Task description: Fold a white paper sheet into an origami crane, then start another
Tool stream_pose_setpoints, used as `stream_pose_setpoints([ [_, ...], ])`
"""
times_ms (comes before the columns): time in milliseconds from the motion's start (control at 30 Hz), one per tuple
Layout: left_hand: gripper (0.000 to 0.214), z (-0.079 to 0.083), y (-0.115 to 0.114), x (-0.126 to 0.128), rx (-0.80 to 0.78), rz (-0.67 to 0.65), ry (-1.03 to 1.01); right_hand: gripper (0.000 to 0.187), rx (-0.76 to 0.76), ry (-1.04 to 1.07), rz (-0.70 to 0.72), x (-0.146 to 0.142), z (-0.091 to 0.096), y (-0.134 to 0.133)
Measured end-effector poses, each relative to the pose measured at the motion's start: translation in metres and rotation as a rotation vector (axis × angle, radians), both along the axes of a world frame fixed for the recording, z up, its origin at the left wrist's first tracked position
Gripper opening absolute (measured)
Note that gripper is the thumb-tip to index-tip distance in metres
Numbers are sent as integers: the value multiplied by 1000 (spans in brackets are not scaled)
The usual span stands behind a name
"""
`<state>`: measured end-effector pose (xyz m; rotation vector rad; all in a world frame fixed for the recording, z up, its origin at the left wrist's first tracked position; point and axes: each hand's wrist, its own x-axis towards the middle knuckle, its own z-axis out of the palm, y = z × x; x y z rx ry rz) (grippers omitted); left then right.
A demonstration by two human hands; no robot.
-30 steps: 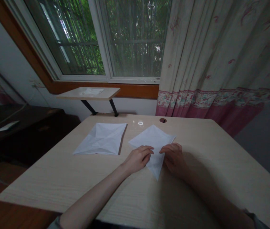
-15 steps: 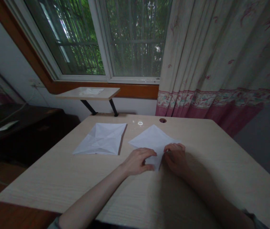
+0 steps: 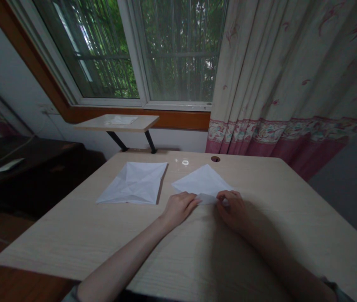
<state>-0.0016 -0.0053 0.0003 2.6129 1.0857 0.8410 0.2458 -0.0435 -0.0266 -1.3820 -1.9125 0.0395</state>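
Note:
A white sheet of paper lies turned cornerwise on the desk, its near edge lifted and folding between my hands. My left hand has thumb and fingers pressed together on the paper's near left edge. On the near right side, my right hand pinches the same edge, fingers curled. Both hands cover parts of the near edge, so the fold there is partly hidden. To the left, apart from my hands, rests a second white sheet, a creased square of paper.
The pale wooden desk has a raised shelf on black legs at its back left, with white paper on it. A cable hole is near the back edge. A dark table stands at the left; a curtain hangs behind.
The paper's near corner, which pointed toward me, is now folded up and away. My left hand has closed its thumb and fingers on the edge; my right hand has barely moved.

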Motion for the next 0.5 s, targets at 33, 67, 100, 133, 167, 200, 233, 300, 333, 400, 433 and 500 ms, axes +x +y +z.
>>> stream_pose_setpoints([
  [33,45,-1,0,0,-1,36,10,16,-5,0,6,0,0,0],
  [67,45,-2,1,0,-8,68,23,16,-7,1,10,-1,1,0],
  [100,45,-4,1,0,-17,95,37,16,-11,2,10,-1,1,0],
  [133,44,-4,2,0,-24,120,50,16,-18,3,8,-2,1,-1],
  [167,43,-5,2,0,-30,143,61,15,-22,4,4,-2,2,-1],
  [200,42,-5,3,0,-35,166,70,15,-22,7,-3,-3,2,0],
  [233,40,-5,3,0,-38,188,75,16,-19,10,-8,-3,1,0],
  [300,36,-4,3,1,-44,231,76,18,-7,12,-17,-3,0,2],
  [333,34,-3,4,1,-50,250,75,20,-10,7,-22,-3,-1,3],
  [400,30,-2,4,1,-65,283,69,22,-43,-20,-41,-2,-4,5],
  [433,28,-2,5,1,-75,298,65,22,-67,-33,-52,-2,-5,7],
  [500,24,-2,6,0,-98,324,47,18,-105,-44,-70,-1,-7,9],
])
